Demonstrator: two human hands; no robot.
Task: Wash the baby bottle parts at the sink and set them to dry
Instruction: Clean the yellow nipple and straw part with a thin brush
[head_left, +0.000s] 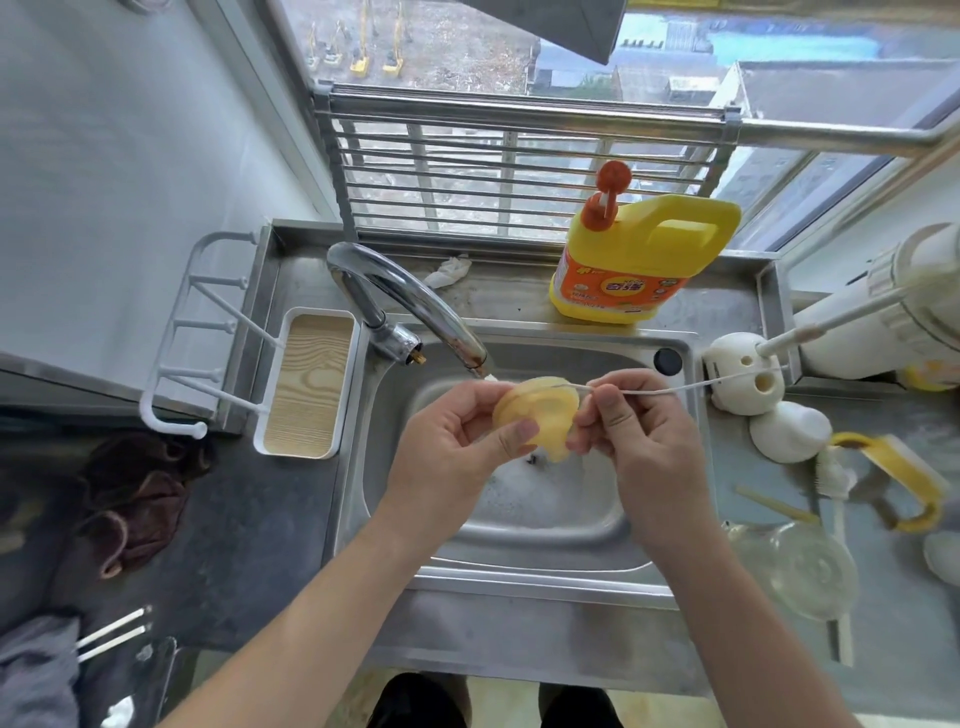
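Half done at best, seemingly: gripped yellow teat (535, 410) in left hand (447, 462), pinched thin brush (665, 391) in right hand (639, 447) over sink (519, 577); yet to wash clear cap (800, 571) on right desk (883, 623).

The only print is on the yellow detergent bottle (670, 244), right of centre in the upper half of the frame. Its orange label (587, 291) has a red oval with two large yellow characters, seemingly Chinese, too blurred to read for certain. Smaller marks and fine print around the oval cannot be made out. At the right edge, a white plastic piece (743, 371) bears a small dark mark, too small to read.
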